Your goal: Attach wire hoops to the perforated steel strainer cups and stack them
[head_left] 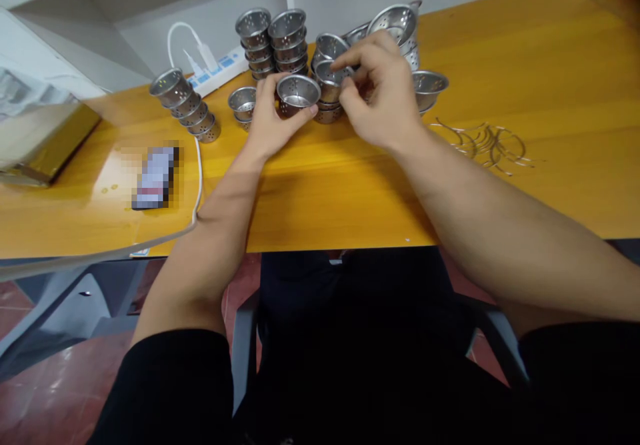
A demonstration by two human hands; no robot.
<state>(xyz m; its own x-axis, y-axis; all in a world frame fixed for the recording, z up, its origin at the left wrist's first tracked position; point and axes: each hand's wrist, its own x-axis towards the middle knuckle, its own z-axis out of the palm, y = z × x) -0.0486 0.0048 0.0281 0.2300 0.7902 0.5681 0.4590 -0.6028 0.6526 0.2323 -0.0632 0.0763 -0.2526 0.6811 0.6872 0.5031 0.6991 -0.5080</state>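
My left hand (pixel 273 118) curls around a perforated metal cup (pixel 299 94), thumb on its near right side and fingers at its left. My right hand (pixel 383 92) is bent at the top cup (pixel 330 84) of a short stack, with index finger over the rim and thumb at its right side. Its other fingers are partly hidden. Left of my left hand stands a small cup stack (pixel 243 104). Behind are two taller stacks of such cups, a left stack (pixel 254 38) and a right stack (pixel 289 38).
A leaning cup stack (pixel 187 105) and a blurred phone (pixel 156 177) lie left on the yellow table (pixel 330 192). A power strip (pixel 220 72) trails a white cable (pixel 199 178). Right are larger bowls (pixel 395 25), another cup (pixel 430 85) and thin curved wires (pixel 490 145).
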